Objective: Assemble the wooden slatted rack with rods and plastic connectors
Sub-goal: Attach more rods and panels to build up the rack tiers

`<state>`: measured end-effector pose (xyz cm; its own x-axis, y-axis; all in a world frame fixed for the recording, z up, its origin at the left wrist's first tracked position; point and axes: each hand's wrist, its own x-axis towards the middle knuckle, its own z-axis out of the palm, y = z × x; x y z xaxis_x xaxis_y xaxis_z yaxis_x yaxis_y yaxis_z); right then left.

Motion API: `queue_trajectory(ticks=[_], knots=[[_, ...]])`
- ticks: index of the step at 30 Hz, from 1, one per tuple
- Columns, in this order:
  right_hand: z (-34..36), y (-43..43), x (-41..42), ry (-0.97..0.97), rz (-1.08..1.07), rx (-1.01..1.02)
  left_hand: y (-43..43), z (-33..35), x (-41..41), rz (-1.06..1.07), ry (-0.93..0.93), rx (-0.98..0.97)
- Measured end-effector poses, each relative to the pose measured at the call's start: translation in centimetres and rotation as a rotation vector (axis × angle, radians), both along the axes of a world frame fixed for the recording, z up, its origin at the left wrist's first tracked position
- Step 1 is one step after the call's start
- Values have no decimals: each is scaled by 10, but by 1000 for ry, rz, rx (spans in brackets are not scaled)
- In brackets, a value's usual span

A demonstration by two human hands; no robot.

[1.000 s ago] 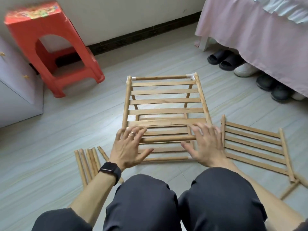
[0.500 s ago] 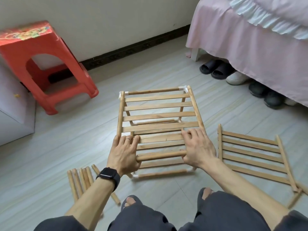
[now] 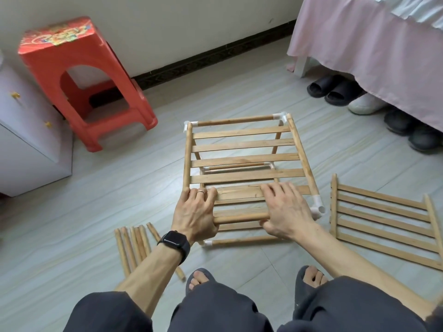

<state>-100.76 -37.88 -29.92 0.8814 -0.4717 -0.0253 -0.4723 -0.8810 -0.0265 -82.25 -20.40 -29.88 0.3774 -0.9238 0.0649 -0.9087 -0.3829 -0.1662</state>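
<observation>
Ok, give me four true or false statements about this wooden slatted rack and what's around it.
1. The left hand and right hand both hold the near round wooden rod of the wooden slatted rack. True.
2. The loose wooden rods lie right of the rack. False: left; the spare slatted panel lies right.
3. The red plastic stool stands upright. True.
4. The black smartwatch is on the right wrist. False: left wrist.

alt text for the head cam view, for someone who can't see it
The left hand and right hand hold the near rod of a part-built slatted rack on the floor, fingers lying over its slats. Loose rods lie to its left and a spare panel to its right; a red stool stands by the wall.
</observation>
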Motion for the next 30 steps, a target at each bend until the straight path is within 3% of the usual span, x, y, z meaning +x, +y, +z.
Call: queue_trajectory(ticks=[6, 18, 30], knots=[[-2, -2, 5, -178, -21, 8, 7, -1, 9, 66, 56, 74], [-9, -2, 6, -132, -46, -53, 2, -9, 2, 82, -44, -6], [0, -15, 10, -63, -16, -30, -1, 1, -12, 148, 28, 29]])
